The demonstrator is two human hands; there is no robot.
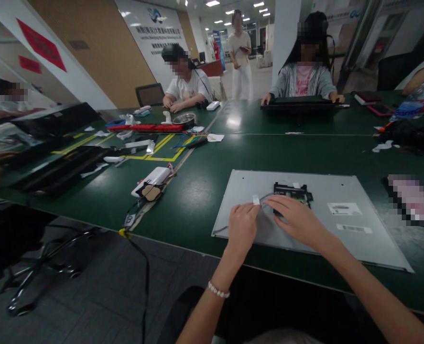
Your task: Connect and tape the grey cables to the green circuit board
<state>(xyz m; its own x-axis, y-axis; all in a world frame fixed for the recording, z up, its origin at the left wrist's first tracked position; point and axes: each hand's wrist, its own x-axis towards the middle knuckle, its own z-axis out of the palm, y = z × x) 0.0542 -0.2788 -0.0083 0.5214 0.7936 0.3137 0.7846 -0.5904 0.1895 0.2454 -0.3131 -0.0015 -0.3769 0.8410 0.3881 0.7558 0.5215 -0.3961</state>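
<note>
A flat metal-backed display panel (319, 237) lies on the green table before me. A black bracket with a circuit board (291, 188) sits on its back. A thin grey cable (267, 197) with a white tag (255, 199) runs near the bracket. My left hand (243, 222) is closed around the cable just below the tag, its fingertips partly hidden. My right hand (293, 217) reaches over the bracket's near edge. Its fingers are stretched towards the cable, with a gap between thumb and forefinger, and the forefinger tip is at the cable.
A phone (414, 198) lies right of the panel. A white device (153, 180) with a black cord (145, 267) sits to the left. Farther off are a red strip (147, 127), loose wires, black frames (68, 165) and a bottle (419, 95). Across the table, a person holds a black panel (301, 110).
</note>
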